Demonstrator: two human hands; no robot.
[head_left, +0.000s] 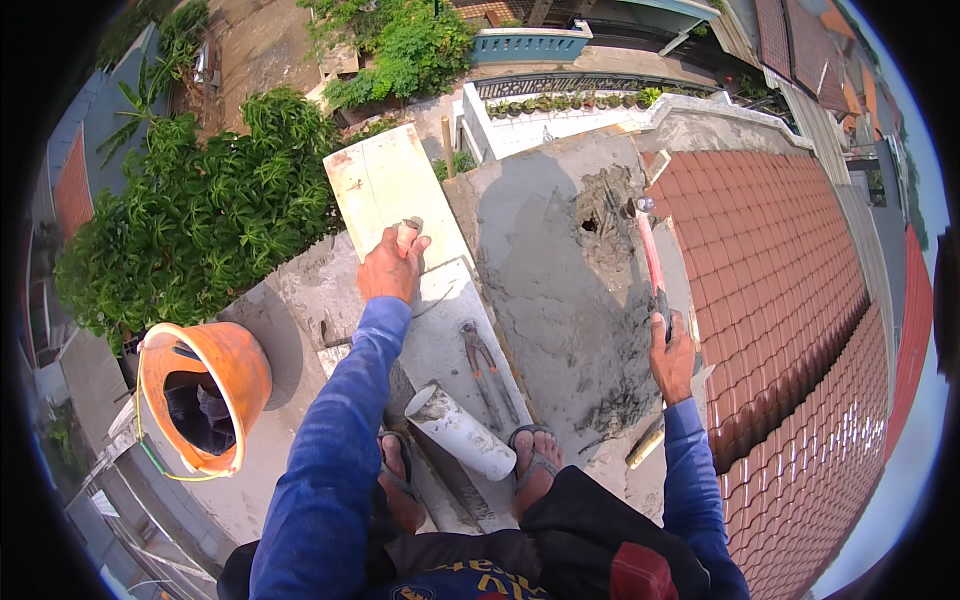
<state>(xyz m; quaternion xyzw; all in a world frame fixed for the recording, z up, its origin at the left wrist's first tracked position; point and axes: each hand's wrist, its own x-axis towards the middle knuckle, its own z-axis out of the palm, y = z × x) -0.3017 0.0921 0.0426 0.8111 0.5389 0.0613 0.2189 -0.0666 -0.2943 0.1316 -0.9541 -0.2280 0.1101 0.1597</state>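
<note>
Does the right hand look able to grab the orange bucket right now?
Probably not: the right hand grips a hammer, and the bucket stands on the far side, beyond the left arm.

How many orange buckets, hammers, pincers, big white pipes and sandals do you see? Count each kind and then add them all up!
Orange bucket: 1
Hammer, in the right hand: 1
Pincers: 1 pair
Big white pipe: 1
Sandals: 2, one on each foot
Total: 6
</note>
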